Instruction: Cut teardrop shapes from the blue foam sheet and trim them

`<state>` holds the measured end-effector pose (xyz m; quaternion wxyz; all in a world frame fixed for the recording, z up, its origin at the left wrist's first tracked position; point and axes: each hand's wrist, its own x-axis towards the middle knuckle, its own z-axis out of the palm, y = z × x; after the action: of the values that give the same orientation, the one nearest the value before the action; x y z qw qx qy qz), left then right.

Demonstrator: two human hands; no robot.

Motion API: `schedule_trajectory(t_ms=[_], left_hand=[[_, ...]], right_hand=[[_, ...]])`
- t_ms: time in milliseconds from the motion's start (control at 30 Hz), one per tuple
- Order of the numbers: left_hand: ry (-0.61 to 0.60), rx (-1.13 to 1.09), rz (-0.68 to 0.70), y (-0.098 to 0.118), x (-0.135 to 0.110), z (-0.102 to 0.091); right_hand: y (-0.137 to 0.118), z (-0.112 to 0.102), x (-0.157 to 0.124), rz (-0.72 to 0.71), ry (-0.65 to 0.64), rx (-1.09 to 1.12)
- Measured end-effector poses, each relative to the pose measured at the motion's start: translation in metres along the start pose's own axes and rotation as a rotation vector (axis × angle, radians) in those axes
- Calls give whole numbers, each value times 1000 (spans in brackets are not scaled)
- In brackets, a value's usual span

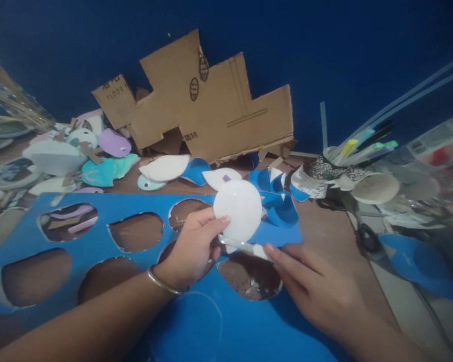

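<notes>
My left hand [198, 236], with a silver bangle at the wrist, pinches a white rounded cutout [238, 206] between thumb and fingers. In my right hand [305, 271] is a craft knife [245, 246] with a pale handle, its blade lying across the cutout's lower edge. A small white point of material shows just under the blade. Below both hands lies a blue sheet [264, 327] with several leaf-shaped holes and a faintly drawn outline. Small white scraps [254, 287] sit inside the hole nearest the knife.
Cut cardboard [219, 105] leans against the dark blue wall. White and blue cutouts [164, 168] line the table's back; coloured pieces [113, 143] pile at left. Markers [366, 146] stand in a patterned holder at right, near black-handled scissors [368, 236] and a blue offcut [419, 261].
</notes>
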<state>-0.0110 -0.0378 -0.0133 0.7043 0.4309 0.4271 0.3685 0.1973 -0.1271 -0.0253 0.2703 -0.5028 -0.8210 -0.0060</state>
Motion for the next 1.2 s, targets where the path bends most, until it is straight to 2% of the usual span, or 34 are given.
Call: schedule_trajectory(t_ms=[1200], left_hand=[[1, 24, 21, -1, -1, 0]], right_hand=[[-1, -2, 1, 4, 15, -38]])
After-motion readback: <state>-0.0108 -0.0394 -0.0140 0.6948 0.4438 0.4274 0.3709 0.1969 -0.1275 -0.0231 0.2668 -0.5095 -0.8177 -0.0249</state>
